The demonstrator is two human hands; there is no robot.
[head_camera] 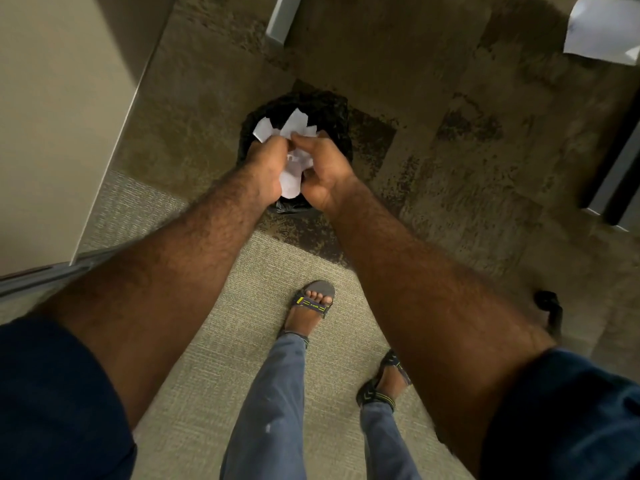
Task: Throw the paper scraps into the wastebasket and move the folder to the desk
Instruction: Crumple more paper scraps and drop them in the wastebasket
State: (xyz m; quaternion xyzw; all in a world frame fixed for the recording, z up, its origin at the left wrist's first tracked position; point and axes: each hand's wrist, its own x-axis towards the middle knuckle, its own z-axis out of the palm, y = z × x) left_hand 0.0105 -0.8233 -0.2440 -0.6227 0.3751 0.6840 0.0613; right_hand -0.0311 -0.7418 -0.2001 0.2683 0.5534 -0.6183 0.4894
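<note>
Centre frame: left hand (pixel 265 168) and right hand (pixel 325 174) together clutch crumpled white paper scraps (pixel 294 161), each grip pressed on them. They are above the round black-lined wastebasket (pixel 325 105) on the carpet.

both hands, left (pixel 265 168) and right (pixel 323 174), cupped together, arms outstretched.

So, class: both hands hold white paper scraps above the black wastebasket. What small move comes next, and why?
Probably open both hands, left hand and right hand, releasing the white paper scraps: they already sit directly over the black-lined wastebasket.
</note>
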